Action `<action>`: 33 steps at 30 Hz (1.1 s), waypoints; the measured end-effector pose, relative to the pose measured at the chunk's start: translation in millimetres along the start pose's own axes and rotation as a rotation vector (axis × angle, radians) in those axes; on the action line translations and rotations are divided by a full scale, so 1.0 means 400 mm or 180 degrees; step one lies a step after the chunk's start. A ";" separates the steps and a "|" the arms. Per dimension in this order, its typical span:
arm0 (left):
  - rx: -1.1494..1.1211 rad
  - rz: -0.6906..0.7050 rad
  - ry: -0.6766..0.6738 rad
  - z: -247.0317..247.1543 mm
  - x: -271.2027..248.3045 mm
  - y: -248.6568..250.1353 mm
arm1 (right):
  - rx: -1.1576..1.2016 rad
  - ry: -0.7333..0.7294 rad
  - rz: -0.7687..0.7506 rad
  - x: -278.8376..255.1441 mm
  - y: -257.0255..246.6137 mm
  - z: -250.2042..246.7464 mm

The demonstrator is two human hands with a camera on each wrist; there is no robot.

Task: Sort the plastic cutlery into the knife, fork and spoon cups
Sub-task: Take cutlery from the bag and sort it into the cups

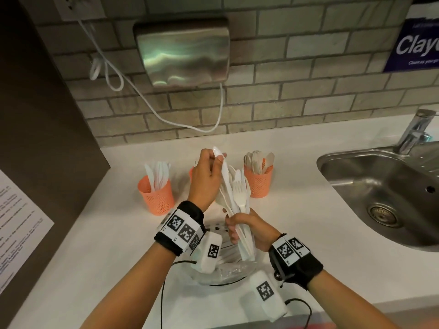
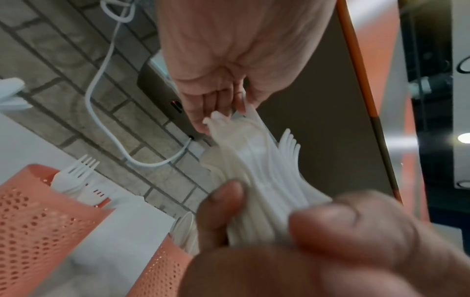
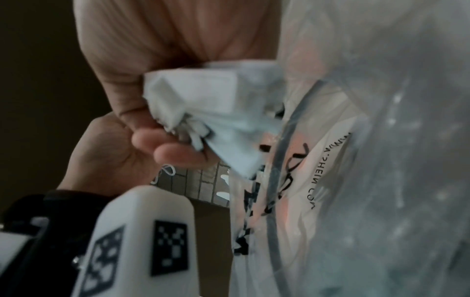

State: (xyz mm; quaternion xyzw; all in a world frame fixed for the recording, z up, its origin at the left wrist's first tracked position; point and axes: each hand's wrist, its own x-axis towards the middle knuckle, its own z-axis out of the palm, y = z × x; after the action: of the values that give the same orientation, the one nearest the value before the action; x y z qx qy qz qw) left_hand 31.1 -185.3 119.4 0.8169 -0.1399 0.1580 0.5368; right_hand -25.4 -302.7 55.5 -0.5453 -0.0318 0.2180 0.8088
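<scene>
My right hand (image 1: 234, 227) grips a fanned bundle of white plastic cutlery (image 1: 238, 195) by the handles, heads up, with forks showing. My left hand (image 1: 217, 157) pinches the top of one long white utensil (image 1: 224, 173) in that bundle; I cannot tell its kind. The left orange cup (image 1: 156, 195) holds knives. The right cup (image 1: 257, 182) holds spoons. The middle cup (image 1: 191, 172) is mostly hidden behind my left hand. In the left wrist view the fork cup (image 2: 25, 211) shows, and my left hand (image 2: 239, 104) pinches above the bundle (image 2: 267, 180). The right wrist view shows my right hand (image 3: 162, 112) around the handle ends (image 3: 203, 94).
A clear printed plastic bag (image 1: 225, 271) lies on the white counter (image 1: 107, 257) under my hands. A steel sink (image 1: 332, 162) and faucet (image 1: 415, 129) are at the right. A hand dryer (image 1: 183, 48) and white cable (image 1: 147, 103) hang on the brick wall. A printed sheet (image 1: 19, 222) lies at the left.
</scene>
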 end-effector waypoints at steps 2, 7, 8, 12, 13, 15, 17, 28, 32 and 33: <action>0.0133 0.0018 -0.0041 0.007 -0.010 -0.003 | 0.0157 -0.0052 0.0105 -0.002 -0.003 0.004; 0.0364 -0.0252 -0.0007 0.010 -0.010 -0.011 | 0.0433 -0.0147 0.0321 -0.001 -0.003 0.009; 0.0253 -0.0291 -0.0009 0.006 -0.003 -0.012 | 0.0470 -0.0146 0.0347 0.001 -0.005 0.008; -0.0955 -0.0855 0.0297 -0.025 0.054 0.009 | 0.0625 -0.0051 0.0322 0.011 -0.012 0.000; -0.1146 -0.0959 0.0271 -0.037 0.067 0.013 | 0.0644 -0.0032 0.0300 0.012 -0.014 -0.002; -0.1349 -0.1064 -0.0045 -0.050 0.070 0.019 | 0.0580 0.0013 0.0256 0.016 -0.019 -0.004; -0.1179 -0.1028 -0.0469 -0.047 0.052 0.022 | 0.0453 0.0052 0.0194 0.020 -0.024 -0.001; -0.1254 -0.0727 0.0356 -0.129 0.089 0.043 | -0.0877 0.1146 -0.0553 0.056 -0.015 0.004; -0.0702 -0.0686 -0.0372 -0.081 0.019 -0.004 | -0.0928 0.1252 -0.0665 0.066 -0.012 0.016; -0.0754 -0.0703 -0.0500 -0.065 0.006 -0.019 | -0.0913 0.1220 -0.0658 0.067 -0.012 0.018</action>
State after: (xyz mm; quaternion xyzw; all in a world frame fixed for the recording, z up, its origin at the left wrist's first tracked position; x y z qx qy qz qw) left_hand 33.5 -158.4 123.8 0.7681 -0.1085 0.0163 0.6308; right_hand -1.8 -287.6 57.8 -0.6797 0.0359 0.0202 0.7324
